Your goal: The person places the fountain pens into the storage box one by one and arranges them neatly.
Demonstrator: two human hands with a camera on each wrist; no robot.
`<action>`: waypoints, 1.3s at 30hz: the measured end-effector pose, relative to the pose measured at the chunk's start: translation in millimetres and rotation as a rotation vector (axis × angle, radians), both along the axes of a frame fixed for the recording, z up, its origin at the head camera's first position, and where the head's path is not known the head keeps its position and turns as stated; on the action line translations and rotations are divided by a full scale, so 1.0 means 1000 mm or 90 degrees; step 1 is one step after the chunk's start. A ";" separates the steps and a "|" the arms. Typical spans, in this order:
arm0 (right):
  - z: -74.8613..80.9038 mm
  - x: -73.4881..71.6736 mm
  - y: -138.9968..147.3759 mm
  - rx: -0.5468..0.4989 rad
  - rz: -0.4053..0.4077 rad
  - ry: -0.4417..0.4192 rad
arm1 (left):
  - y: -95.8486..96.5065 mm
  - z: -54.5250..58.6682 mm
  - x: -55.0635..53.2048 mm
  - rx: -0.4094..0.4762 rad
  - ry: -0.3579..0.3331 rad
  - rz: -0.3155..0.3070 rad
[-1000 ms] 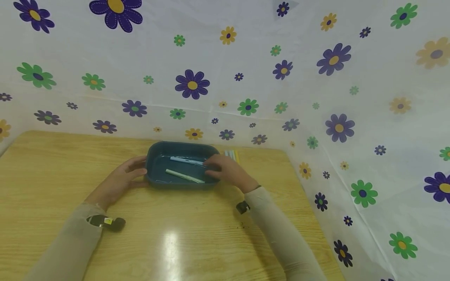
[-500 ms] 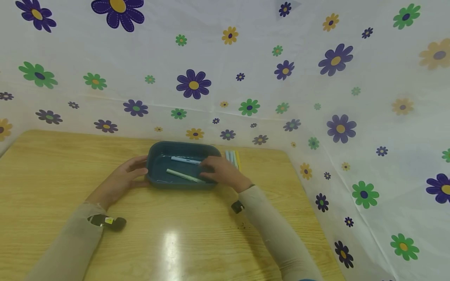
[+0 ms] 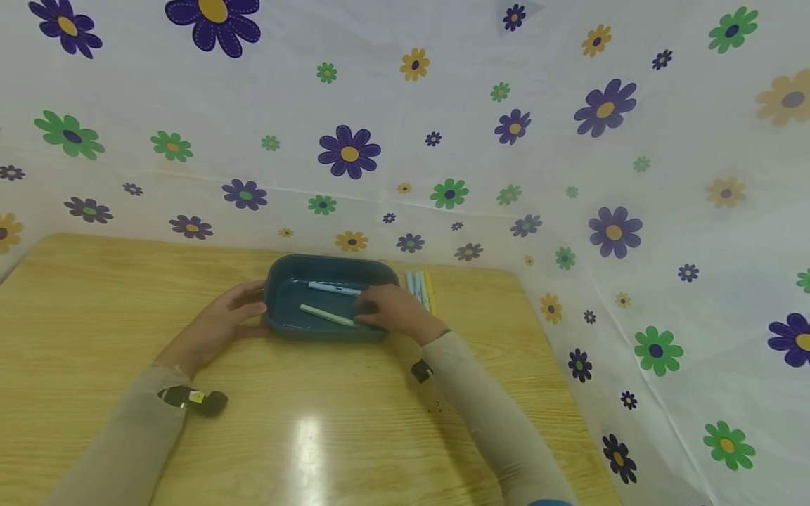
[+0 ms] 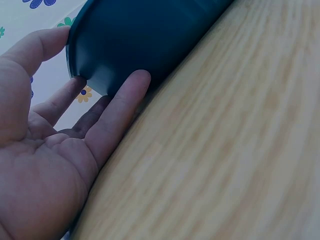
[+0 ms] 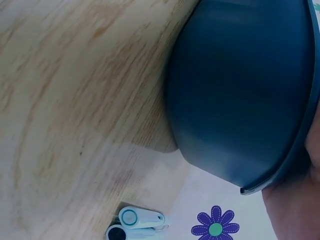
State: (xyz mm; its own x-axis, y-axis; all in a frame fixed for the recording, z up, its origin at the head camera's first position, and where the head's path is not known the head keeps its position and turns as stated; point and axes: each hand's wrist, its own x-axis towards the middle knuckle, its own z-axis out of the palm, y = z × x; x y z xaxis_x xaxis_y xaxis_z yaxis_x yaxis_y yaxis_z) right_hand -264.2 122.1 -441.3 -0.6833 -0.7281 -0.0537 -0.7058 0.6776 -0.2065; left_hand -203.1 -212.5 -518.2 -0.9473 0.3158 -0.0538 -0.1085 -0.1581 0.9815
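Observation:
A dark teal plastic basin (image 3: 285, 325) stands near the back of the table. Inside it lie a light blue marker (image 3: 332, 288) and a pale green marker (image 3: 324, 315). My left hand (image 3: 218, 323) touches the basin's left end; in the left wrist view its thumb meets the rim and its fingers (image 4: 122, 102) lie loosely extended against the outer wall. My right hand (image 3: 395, 311) reaches over the right end into the basin, thumb and index finger apart, at the right end of the pale green marker, which it partly hides. Its fingertips are out of sight in the right wrist view.
Several markers (image 3: 418, 289), light blue and yellow, lie side by side just right of the basin. Two capped ends (image 5: 140, 217) show in the right wrist view. A flower-patterned white sheet (image 3: 392, 105) rises behind and right of the wooden table (image 3: 253, 450).
My right hand has shifted left and toward me inside the basin, from the light blue marker's end to the pale green marker's end. My left hand stays put.

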 end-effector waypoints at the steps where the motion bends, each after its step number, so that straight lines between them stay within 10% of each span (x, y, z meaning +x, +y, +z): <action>1: 0.000 0.000 -0.001 0.006 -0.003 -0.005 | 0.000 0.000 0.000 -0.001 0.000 0.000; 23: 0.003 0.001 -0.016 0.135 -0.043 -0.043 | 0.000 -0.001 0.001 -0.010 -0.002 0.003; 39: -0.005 -0.004 -0.004 -0.078 -0.018 -0.034 | 0.002 0.004 0.002 -0.009 0.004 0.005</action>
